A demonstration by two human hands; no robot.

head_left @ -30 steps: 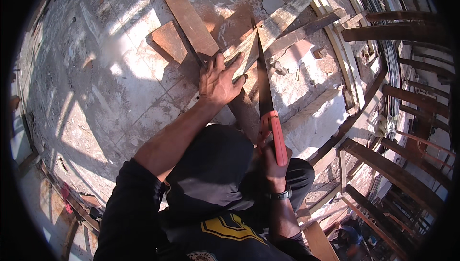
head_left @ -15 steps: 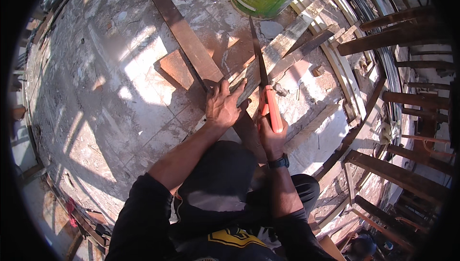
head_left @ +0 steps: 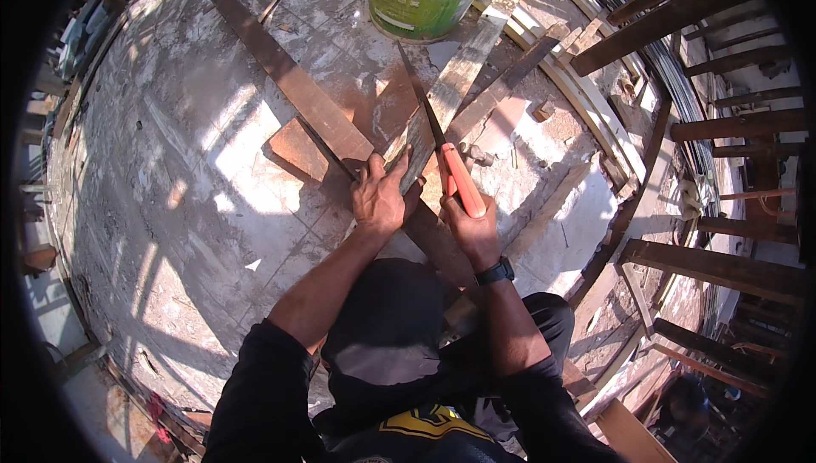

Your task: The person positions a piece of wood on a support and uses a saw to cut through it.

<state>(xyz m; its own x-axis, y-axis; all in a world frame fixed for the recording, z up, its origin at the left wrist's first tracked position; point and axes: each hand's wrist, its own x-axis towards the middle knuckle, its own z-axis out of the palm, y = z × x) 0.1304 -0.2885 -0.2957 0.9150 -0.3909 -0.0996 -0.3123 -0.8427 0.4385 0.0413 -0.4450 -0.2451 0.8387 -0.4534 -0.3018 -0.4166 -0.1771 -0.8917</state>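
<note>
In my right hand [head_left: 473,229] is a handsaw [head_left: 460,181] with an orange handle, its fingers closed around the grip. The narrow dark blade points up and left toward the bucket, lying against the side of a weathered, pale plank [head_left: 463,68]. My left hand [head_left: 379,198] grips the near end of that plank, thumb along its top, just left of the saw. Beneath it a dark brown board [head_left: 297,85] crosses at an angle, and a reddish-brown block [head_left: 296,150] sits beside this board. Where the saw teeth meet the wood is hard to make out.
A green and white bucket [head_left: 414,4] stands beyond the saw tip. Pale timber strips [head_left: 586,106] and a shorter dark board [head_left: 506,89] lie to the right. Dark wooden beams [head_left: 722,268] jut in at the right edge. The floor [head_left: 195,234] is dusty and stained.
The whole view has shifted and turned slightly, so the hands, saw and bucket sit further left in the picture. Both hands keep their holds.
</note>
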